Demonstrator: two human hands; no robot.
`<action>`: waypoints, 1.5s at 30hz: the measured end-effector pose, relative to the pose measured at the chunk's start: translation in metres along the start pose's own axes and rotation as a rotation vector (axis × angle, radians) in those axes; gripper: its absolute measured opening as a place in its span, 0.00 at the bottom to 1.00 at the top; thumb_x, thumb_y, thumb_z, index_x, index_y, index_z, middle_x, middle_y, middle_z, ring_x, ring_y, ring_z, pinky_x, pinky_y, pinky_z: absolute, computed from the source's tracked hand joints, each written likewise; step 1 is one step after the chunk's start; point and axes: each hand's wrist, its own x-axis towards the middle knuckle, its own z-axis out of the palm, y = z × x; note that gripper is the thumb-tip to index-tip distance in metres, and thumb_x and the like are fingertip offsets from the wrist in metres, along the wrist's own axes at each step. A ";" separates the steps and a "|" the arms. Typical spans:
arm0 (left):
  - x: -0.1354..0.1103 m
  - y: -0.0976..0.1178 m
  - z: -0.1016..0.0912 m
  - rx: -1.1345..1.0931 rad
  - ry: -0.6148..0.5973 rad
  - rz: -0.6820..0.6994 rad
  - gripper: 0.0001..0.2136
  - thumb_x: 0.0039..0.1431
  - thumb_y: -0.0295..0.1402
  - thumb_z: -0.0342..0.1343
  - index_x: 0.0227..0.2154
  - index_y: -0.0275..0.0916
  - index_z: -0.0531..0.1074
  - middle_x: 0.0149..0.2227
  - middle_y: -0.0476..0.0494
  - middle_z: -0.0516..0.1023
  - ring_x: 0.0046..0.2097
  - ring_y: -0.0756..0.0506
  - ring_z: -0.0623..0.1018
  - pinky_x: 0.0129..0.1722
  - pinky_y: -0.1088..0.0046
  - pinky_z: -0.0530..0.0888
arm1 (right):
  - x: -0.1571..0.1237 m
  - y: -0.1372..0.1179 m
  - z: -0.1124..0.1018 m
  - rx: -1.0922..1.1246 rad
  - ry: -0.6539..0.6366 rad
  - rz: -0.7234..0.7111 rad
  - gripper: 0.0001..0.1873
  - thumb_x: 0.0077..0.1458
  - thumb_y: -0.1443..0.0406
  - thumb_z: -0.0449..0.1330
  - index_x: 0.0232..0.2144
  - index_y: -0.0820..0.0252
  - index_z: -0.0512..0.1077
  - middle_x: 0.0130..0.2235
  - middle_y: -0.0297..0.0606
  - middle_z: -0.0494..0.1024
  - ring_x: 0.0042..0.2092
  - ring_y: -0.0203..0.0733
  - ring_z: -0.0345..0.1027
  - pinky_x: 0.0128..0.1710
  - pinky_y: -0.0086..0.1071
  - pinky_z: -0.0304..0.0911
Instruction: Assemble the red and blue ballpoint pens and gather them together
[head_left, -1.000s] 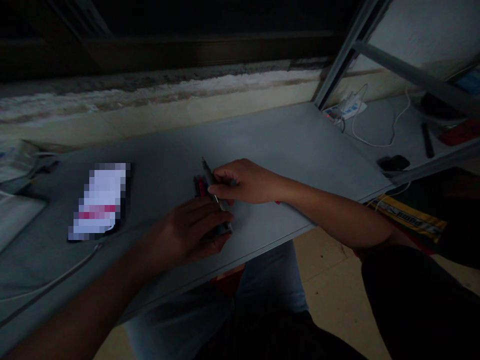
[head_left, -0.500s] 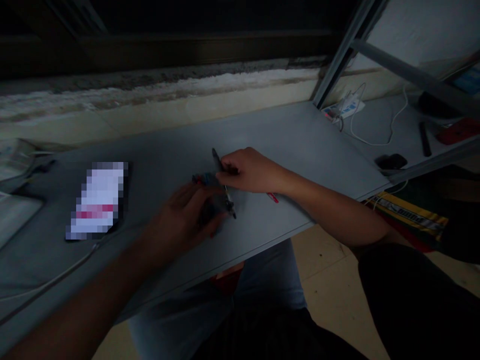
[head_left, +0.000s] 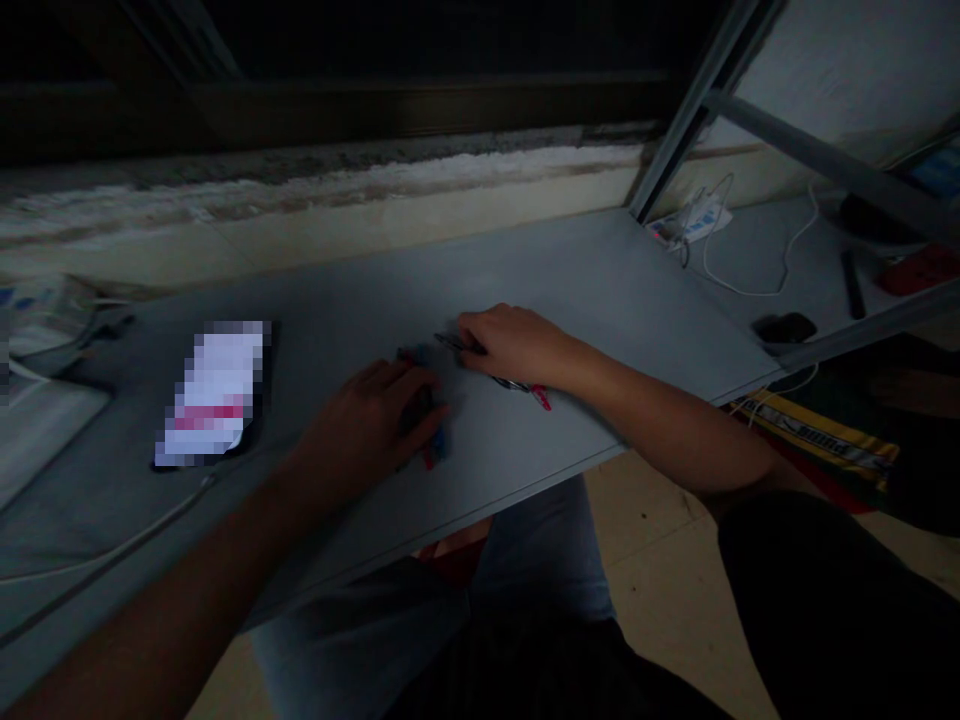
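My left hand (head_left: 379, 415) curls over a small bunch of pens (head_left: 439, 440) on the grey desk, its thumb and fingers closed around them. Red, blue and black parts stick out past the fingers; how many there are I cannot tell. To the right, my right hand (head_left: 506, 340) rests low over the desk, fingers closed on a dark pen (head_left: 450, 343) whose end points left. Under that hand lies a clear and dark pen barrel (head_left: 512, 383), partly covered; whether it is the same pen I cannot tell. Beside it shows a red pen (head_left: 541, 398).
A lit phone (head_left: 217, 390) lies on the desk (head_left: 352, 290) at left, with a white cable (head_left: 142, 540) near it. A power strip (head_left: 694, 220), a black mouse (head_left: 785, 327) and a red item (head_left: 919, 270) lie beyond the metal frame (head_left: 675, 120) at right.
My right hand has lowered the black pen from between the hands to the desk beside the red pen. My left hand has come away from that pen and stays at the bunch.
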 end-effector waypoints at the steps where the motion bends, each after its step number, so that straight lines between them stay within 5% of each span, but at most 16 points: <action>1: 0.000 0.000 0.000 -0.006 0.001 -0.001 0.15 0.73 0.48 0.56 0.47 0.43 0.80 0.47 0.34 0.84 0.49 0.32 0.84 0.53 0.49 0.82 | 0.000 0.000 0.000 0.015 0.013 -0.016 0.13 0.72 0.63 0.60 0.53 0.63 0.79 0.51 0.51 0.86 0.47 0.51 0.78 0.37 0.39 0.52; 5: 0.000 0.001 0.000 -0.021 0.007 -0.037 0.17 0.73 0.50 0.56 0.47 0.44 0.80 0.47 0.34 0.84 0.49 0.31 0.84 0.53 0.49 0.82 | -0.001 0.001 0.001 0.054 0.017 -0.068 0.18 0.70 0.67 0.61 0.59 0.65 0.74 0.57 0.54 0.84 0.51 0.51 0.78 0.41 0.39 0.57; 13: 0.001 0.004 -0.002 0.012 0.026 -0.134 0.18 0.70 0.54 0.58 0.45 0.43 0.76 0.39 0.38 0.83 0.39 0.37 0.83 0.40 0.60 0.79 | -0.004 -0.002 -0.002 -0.038 0.012 -0.017 0.17 0.71 0.67 0.58 0.58 0.65 0.74 0.51 0.55 0.86 0.49 0.55 0.80 0.44 0.40 0.60; 23: 0.004 0.020 0.000 0.100 -0.006 -0.165 0.16 0.67 0.51 0.62 0.31 0.44 0.74 0.35 0.38 0.82 0.40 0.34 0.83 0.40 0.58 0.79 | -0.003 -0.002 0.005 0.074 -0.018 -0.276 0.20 0.66 0.75 0.58 0.58 0.64 0.74 0.49 0.48 0.86 0.45 0.46 0.76 0.43 0.38 0.58; 30: 0.006 0.030 -0.005 0.206 -0.094 -0.345 0.12 0.68 0.41 0.59 0.30 0.42 0.76 0.37 0.37 0.85 0.38 0.35 0.84 0.35 0.62 0.75 | -0.004 -0.001 0.007 -0.013 0.071 -0.218 0.17 0.67 0.75 0.58 0.56 0.68 0.75 0.56 0.53 0.80 0.55 0.52 0.73 0.53 0.39 0.63; 38: 0.005 0.038 -0.008 0.252 -0.161 -0.331 0.19 0.73 0.49 0.55 0.33 0.41 0.77 0.36 0.35 0.85 0.37 0.33 0.85 0.37 0.58 0.77 | -0.003 0.003 0.001 -0.065 0.063 -0.159 0.16 0.67 0.75 0.58 0.55 0.69 0.76 0.57 0.54 0.78 0.60 0.56 0.70 0.60 0.40 0.63; 45: 0.007 0.039 -0.013 0.279 -0.203 -0.368 0.16 0.72 0.43 0.52 0.29 0.43 0.75 0.29 0.40 0.82 0.31 0.36 0.83 0.32 0.63 0.72 | -0.003 0.002 0.003 -0.031 0.064 -0.134 0.17 0.65 0.75 0.58 0.55 0.66 0.74 0.55 0.53 0.81 0.57 0.54 0.72 0.52 0.39 0.64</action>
